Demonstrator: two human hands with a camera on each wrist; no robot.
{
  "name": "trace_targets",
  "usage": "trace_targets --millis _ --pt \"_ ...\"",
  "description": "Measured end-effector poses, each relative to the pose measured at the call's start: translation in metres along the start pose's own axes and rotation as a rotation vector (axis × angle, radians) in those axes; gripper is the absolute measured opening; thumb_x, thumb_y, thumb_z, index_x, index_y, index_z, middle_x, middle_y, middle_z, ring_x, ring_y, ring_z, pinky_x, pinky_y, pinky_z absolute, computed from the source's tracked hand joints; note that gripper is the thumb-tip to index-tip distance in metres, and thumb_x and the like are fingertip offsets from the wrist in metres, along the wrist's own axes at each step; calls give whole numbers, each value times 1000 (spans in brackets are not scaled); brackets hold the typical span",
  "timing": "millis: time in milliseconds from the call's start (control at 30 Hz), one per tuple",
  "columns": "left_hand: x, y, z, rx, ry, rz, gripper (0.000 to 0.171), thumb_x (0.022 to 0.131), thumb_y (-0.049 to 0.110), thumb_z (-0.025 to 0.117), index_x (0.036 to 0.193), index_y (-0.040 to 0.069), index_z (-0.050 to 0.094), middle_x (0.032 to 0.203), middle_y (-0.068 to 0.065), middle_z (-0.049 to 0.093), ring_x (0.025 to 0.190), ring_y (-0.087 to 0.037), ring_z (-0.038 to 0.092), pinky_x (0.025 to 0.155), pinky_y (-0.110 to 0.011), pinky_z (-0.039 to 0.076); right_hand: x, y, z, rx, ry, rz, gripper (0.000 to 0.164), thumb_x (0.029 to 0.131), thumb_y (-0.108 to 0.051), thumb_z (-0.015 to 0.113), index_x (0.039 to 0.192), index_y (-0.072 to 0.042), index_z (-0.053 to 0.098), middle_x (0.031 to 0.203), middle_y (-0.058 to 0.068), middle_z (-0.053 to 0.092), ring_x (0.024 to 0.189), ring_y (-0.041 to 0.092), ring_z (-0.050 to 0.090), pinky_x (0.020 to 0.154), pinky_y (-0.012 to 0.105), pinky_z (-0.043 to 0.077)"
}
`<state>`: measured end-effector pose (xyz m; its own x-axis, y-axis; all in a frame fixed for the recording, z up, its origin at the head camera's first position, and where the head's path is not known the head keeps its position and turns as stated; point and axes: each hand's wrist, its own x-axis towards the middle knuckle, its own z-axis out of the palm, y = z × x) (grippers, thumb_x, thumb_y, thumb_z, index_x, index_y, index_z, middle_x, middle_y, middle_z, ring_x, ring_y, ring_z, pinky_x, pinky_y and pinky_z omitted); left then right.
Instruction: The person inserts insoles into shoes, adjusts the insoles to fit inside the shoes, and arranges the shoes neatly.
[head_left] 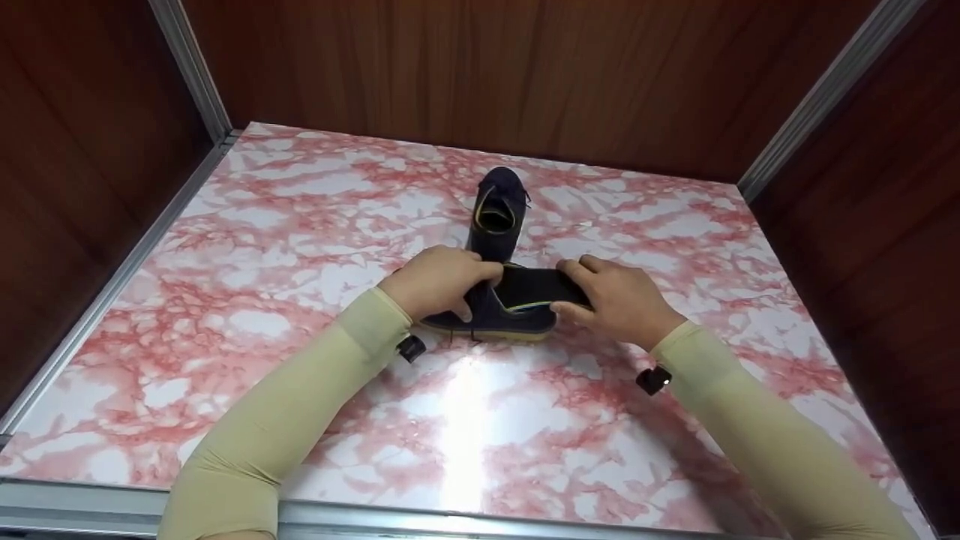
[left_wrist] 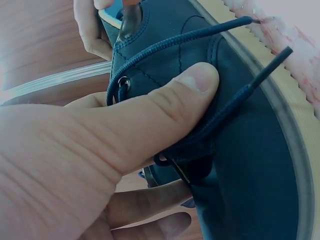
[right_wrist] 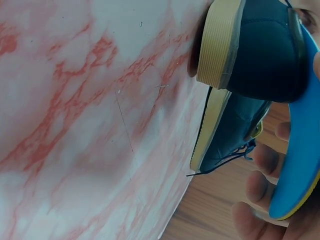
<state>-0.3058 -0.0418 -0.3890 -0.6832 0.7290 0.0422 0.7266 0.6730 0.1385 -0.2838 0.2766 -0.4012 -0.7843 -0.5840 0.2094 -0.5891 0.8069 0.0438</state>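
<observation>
A dark navy shoe point(head_left: 517, 322) with a cream sole lies sideways on the table, its toe to the left. My left hand point(head_left: 439, 279) grips its front part; the left wrist view shows the thumb pressed over the tongue beside the loose lace point(left_wrist: 185, 40). An insole point(head_left: 540, 285), black on top and blue beneath, slants out of the shoe's opening over the heel. Its outer end is held by my right hand point(head_left: 621, 301), thumb on one edge and fingers on the other. In the right wrist view the insole's blue underside point(right_wrist: 300, 145) rests against the heel collar.
A matching navy shoe point(head_left: 504, 246) stands just behind, toe pointing away. Both are on a red-and-white marbled table point(head_left: 300, 405). Brown wood-grain panels point(head_left: 480, 67) enclose the back and sides, and a metal rail point(head_left: 360, 517) runs along the front edge.
</observation>
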Motion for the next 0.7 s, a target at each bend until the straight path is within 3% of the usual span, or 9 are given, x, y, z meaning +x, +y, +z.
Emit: trace_targets --millis 700 --pt "0 0 -1 -8 -14 -6 60 75 30 100 125 24 66 117 -6 74 105 -35 76 96 -53 61 2 -2 -1 -16 -2 -5 69 104 -71 59 149 -17 60 104 9 65 80 27 65 74 53 60"
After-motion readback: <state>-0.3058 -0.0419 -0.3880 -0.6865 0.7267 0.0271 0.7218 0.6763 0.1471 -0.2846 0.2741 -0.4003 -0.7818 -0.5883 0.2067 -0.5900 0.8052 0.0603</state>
